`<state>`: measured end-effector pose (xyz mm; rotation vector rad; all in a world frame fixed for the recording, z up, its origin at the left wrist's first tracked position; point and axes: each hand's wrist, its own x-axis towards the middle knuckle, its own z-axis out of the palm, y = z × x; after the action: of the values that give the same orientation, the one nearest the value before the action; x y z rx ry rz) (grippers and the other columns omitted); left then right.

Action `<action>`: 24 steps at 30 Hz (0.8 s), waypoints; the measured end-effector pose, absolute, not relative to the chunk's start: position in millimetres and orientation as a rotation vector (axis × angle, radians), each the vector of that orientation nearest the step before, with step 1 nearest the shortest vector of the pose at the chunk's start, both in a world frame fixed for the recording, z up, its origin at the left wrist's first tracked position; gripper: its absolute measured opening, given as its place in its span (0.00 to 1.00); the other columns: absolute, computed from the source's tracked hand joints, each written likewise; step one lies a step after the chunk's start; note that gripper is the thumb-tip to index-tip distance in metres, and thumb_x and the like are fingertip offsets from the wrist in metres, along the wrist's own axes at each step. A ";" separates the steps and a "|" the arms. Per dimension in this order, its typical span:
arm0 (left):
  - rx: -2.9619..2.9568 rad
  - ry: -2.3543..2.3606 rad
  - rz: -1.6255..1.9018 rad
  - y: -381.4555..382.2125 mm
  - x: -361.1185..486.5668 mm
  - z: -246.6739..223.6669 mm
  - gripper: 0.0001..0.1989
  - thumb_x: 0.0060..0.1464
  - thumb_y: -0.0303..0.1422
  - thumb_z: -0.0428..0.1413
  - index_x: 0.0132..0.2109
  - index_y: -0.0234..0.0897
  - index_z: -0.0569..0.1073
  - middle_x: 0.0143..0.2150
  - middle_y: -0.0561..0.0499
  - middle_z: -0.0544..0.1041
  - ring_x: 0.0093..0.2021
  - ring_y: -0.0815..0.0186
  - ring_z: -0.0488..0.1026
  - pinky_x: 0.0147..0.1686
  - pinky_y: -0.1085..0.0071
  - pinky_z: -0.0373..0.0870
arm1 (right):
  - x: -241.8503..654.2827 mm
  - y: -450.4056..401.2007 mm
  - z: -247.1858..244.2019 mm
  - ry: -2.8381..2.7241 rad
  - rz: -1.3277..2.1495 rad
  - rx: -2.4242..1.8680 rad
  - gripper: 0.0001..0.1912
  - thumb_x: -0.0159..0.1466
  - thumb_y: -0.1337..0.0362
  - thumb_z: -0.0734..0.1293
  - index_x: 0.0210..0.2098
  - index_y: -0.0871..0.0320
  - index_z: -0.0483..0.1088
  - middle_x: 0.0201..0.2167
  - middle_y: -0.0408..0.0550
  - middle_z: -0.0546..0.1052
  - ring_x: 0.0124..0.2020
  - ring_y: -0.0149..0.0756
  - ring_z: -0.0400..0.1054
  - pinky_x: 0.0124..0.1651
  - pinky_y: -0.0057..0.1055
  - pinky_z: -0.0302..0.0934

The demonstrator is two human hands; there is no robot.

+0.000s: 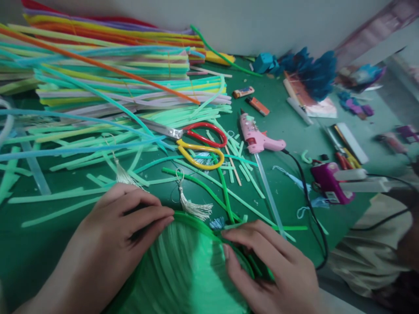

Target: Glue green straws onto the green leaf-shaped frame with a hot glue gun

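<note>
Green panel, between left hand and right hand, touching both

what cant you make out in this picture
All in the head view:
Lower part of the green piece: cut off by the bottom edge.
Part of its rim: covered by the right hand.
Part of the left tassel: behind the left hand.
Any print on the orange lighter: too small and blurred.

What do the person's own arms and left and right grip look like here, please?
The left grip and right grip are bare hands, with no glove, ring or marking visible. The left forearm shows no sleeve. A pale strip by the right wrist may be a sleeve, but I cannot tell.
</note>
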<state>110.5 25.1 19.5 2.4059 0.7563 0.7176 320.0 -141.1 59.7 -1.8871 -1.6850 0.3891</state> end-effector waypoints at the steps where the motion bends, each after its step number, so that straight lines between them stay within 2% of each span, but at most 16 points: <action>1: 2.406 0.753 0.722 25.0 110.4 19.8 0.09 0.71 0.39 0.58 0.44 0.51 0.84 0.40 0.59 0.82 0.43 0.67 0.77 0.42 0.70 0.74 | 320.9 -141.4 60.7 -1.695 0.381 -1.881 0.10 0.68 0.74 0.69 0.45 0.56 0.77 0.36 0.47 0.81 0.37 0.34 0.79 0.41 0.27 0.76; 6: 2.414 0.734 0.735 25.2 110.7 20.6 0.09 0.71 0.38 0.58 0.44 0.51 0.83 0.40 0.59 0.82 0.43 0.68 0.77 0.43 0.71 0.74 | 319.6 -141.6 57.9 -1.721 0.367 -1.827 0.09 0.68 0.75 0.70 0.42 0.57 0.80 0.35 0.48 0.80 0.33 0.34 0.76 0.36 0.29 0.74; 12: 2.421 0.743 0.700 25.2 110.6 19.4 0.09 0.72 0.39 0.57 0.45 0.50 0.83 0.41 0.59 0.82 0.44 0.67 0.76 0.44 0.70 0.73 | 319.8 -141.1 52.9 -1.723 0.378 -1.838 0.09 0.68 0.75 0.70 0.44 0.60 0.81 0.35 0.50 0.80 0.35 0.34 0.77 0.39 0.27 0.74; 24: 2.405 0.755 0.709 25.8 112.0 17.6 0.08 0.71 0.38 0.58 0.45 0.51 0.84 0.40 0.59 0.82 0.44 0.68 0.77 0.43 0.72 0.74 | 315.0 -142.5 50.5 -1.755 0.345 -1.830 0.10 0.69 0.76 0.68 0.44 0.60 0.80 0.36 0.50 0.81 0.35 0.36 0.77 0.38 0.31 0.75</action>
<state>112.0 25.8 17.6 2.4055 0.7545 0.7094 315.0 -142.5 50.5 -1.8302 -1.7553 0.3453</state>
